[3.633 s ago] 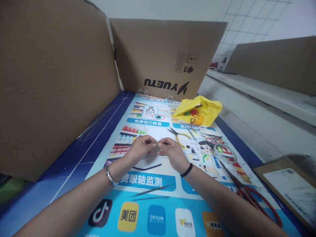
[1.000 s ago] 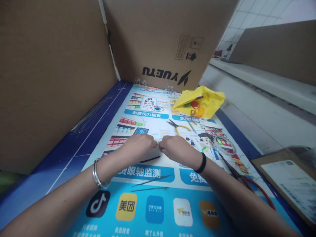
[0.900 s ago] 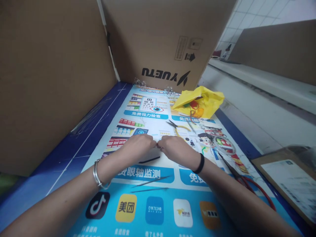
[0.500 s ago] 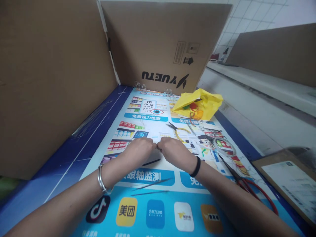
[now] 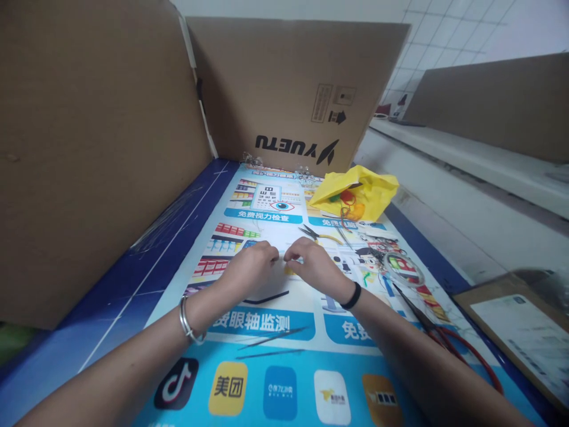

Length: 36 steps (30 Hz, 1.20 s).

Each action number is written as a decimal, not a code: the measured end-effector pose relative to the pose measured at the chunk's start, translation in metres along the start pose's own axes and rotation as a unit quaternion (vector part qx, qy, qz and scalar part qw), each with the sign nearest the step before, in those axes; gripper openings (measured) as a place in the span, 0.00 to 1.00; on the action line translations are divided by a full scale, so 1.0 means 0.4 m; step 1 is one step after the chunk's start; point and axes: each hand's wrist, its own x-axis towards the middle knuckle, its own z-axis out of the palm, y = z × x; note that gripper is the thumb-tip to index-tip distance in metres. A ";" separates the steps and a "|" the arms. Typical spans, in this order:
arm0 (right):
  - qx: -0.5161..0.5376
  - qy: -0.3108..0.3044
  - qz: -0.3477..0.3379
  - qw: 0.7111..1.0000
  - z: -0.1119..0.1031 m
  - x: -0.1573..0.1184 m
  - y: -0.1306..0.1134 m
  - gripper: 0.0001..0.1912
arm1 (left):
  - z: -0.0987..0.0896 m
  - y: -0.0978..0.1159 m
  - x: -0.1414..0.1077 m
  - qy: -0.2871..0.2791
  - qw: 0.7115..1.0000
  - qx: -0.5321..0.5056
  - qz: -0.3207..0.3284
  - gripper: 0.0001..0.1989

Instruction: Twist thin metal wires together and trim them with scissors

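My left hand (image 5: 251, 267), a silver bangle at its wrist, is closed in a pinch over the middle of the printed sheet (image 5: 306, 356). Facing it across a small gap is my right hand (image 5: 316, 265), with a black band, its thumb and forefinger drawn together. Whatever the fingertips hold is too small to make out. Just beyond the right hand lie yellow-handled pliers (image 5: 322, 235). Thin dark wire pieces (image 5: 273, 344) rest on the sheet nearer to me. A coil of wire (image 5: 403, 268) sits to the right, with red-handled scissors (image 5: 444, 338) partly behind my right forearm.
A yellow bag (image 5: 355, 188) with coloured bits at its opening stands at the back right. Cardboard panels rise at the left (image 5: 102, 148) and back (image 5: 284, 83). Fine loose wires (image 5: 166, 222) lie along the left. A labelled carton (image 5: 518, 332) is at the right edge.
My hands, which were touching at the knuckles, have drawn slightly apart. The right hand's fingers have uncurled from a fist into a pinch. The view has tipped up a little.
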 end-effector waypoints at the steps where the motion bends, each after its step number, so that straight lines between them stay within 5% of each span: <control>1: 0.027 0.011 0.003 1.000 0.002 0.002 0.005 0.07 | -0.001 -0.001 0.003 0.009 1.000 -0.029 -0.007 0.11; 5: 0.174 0.029 0.072 0.982 0.015 0.006 0.013 0.03 | -0.004 -0.010 0.011 0.060 0.989 -0.133 -0.033 0.09; 10: 0.420 0.030 0.184 0.888 0.041 0.003 0.001 0.10 | 0.011 -0.017 0.014 0.056 0.951 -0.279 -0.124 0.04; 17: 0.517 0.070 0.218 0.825 0.059 -0.003 -0.021 0.13 | 0.036 -0.018 0.013 0.042 0.885 -0.426 -0.185 0.06; 30: 0.531 0.100 0.199 0.818 0.072 -0.006 -0.022 0.13 | 0.023 -0.001 0.013 0.026 0.833 -0.510 -0.213 0.07; 36: 0.510 0.078 0.196 0.834 0.075 -0.006 -0.013 0.14 | 0.018 -0.018 0.019 0.010 0.871 -0.457 -0.183 0.06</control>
